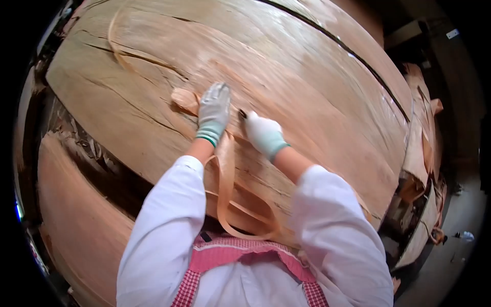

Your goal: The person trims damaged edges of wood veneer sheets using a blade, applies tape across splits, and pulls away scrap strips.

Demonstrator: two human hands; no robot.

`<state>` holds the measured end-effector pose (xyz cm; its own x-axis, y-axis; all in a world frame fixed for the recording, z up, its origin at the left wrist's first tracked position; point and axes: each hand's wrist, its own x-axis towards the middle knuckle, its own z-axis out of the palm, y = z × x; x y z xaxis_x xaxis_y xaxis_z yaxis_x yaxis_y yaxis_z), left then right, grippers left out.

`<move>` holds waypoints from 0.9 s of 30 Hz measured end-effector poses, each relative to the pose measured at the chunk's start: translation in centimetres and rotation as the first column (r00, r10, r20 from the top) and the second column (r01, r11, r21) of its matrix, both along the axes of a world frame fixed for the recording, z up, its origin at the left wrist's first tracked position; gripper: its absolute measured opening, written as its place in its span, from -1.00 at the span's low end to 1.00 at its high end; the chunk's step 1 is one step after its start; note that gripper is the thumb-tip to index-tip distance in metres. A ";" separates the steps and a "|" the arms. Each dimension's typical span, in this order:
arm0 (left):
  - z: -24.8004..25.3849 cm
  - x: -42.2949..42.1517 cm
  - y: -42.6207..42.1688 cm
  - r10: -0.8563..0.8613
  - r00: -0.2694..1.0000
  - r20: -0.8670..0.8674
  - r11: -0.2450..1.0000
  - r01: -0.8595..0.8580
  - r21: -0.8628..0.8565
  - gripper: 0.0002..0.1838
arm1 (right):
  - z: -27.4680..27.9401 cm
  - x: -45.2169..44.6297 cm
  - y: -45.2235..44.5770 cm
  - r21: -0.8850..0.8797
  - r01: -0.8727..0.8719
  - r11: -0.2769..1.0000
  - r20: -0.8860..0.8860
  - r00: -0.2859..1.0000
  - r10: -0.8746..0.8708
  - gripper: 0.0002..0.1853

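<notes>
A large sheet of wood veneer with splits and wavy grain lies in front of me. My left hand, in a grey-white glove with a green cuff, rests on it with fingers stretched forward. Beside those fingers sits a short curled piece of veneer. A long, thin veneer strip runs from under my left wrist and loops near my apron. My right hand, gloved too, is closed around a small dark tool whose tip points at the sheet; its exact kind is hidden by the fingers.
Another narrow strip curves across the sheet at upper left. A long dark gap crosses the far side. At lower left lies a separate veneer sheet. Torn veneer pieces hang at the right edge, beside a grey floor.
</notes>
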<state>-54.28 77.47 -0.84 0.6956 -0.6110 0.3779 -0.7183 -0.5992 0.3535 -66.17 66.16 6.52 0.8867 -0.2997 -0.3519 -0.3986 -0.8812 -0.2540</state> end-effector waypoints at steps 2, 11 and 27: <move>1.8 -0.5 -0.3 0.011 1.000 -0.015 1.000 -0.011 0.026 -0.55 | 1.2 -6.6 -3.0 -0.006 -0.011 1.000 -0.094 0.995 0.011 -0.83; 1.9 -0.5 -0.8 0.025 0.997 -0.077 0.997 -0.019 0.068 -0.50 | 3.6 -27.2 -17.5 -0.095 0.092 0.991 -0.017 0.995 -0.094 -0.81; 3.8 -0.2 -0.4 -0.018 0.973 -0.231 0.975 0.068 0.213 -0.20 | -0.7 -7.0 -8.7 -0.226 -0.060 0.972 0.161 0.982 0.098 -0.86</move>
<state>-54.47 77.03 3.00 0.7186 -0.6921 0.0679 -0.6616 -0.6502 0.3734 -73.22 57.51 5.78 0.9517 -0.2796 -0.1271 -0.2936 -0.9497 -0.1092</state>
